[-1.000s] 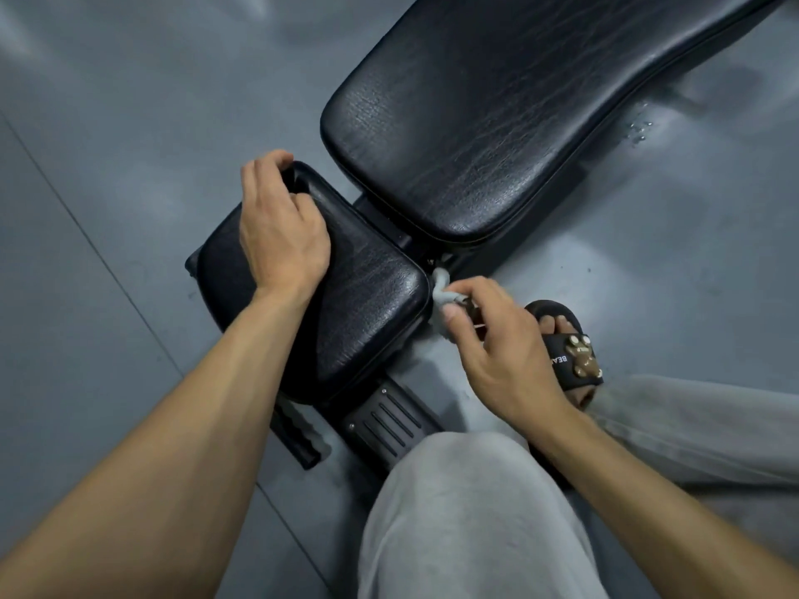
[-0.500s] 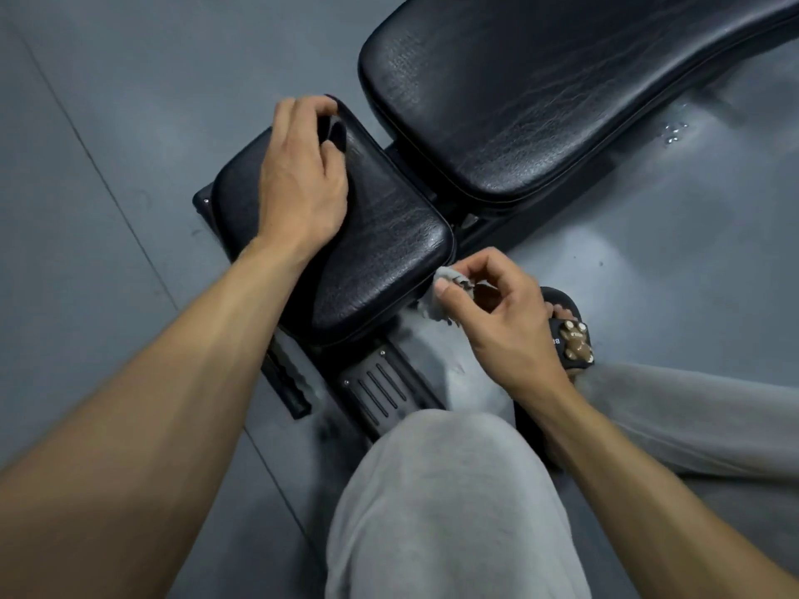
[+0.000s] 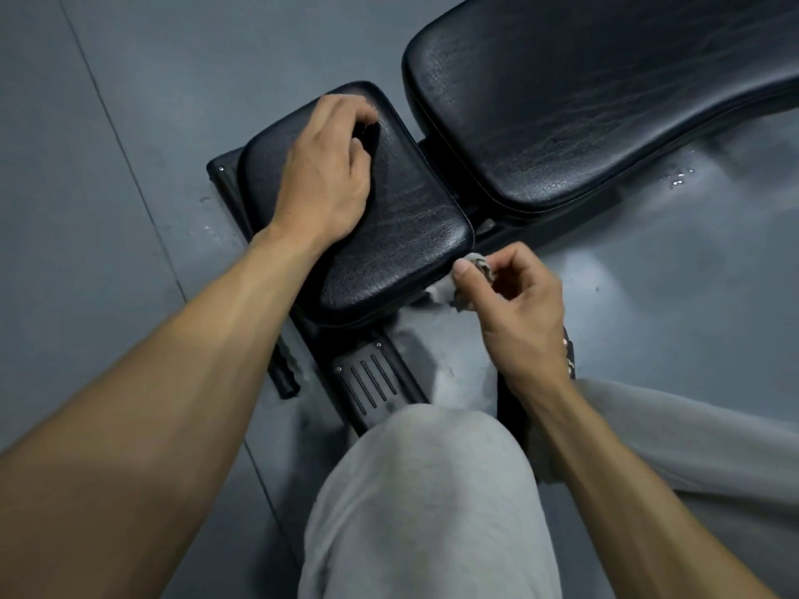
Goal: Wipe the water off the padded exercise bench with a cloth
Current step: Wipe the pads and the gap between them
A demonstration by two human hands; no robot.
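grey floor | water drops | grey trousers

Back pad cut off top-right — cloth mostly hidden in right hand.

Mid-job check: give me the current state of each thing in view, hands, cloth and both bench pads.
Left hand: resting on the seat pad, fingers curled at its far edge.
Right hand: pinching the cloth beside the seat pad's corner.
Cloth: crumpled, held off the pad.
Seat pad: no drops visible.
Back pad: untouched.
Floor: water drops near the back pad.
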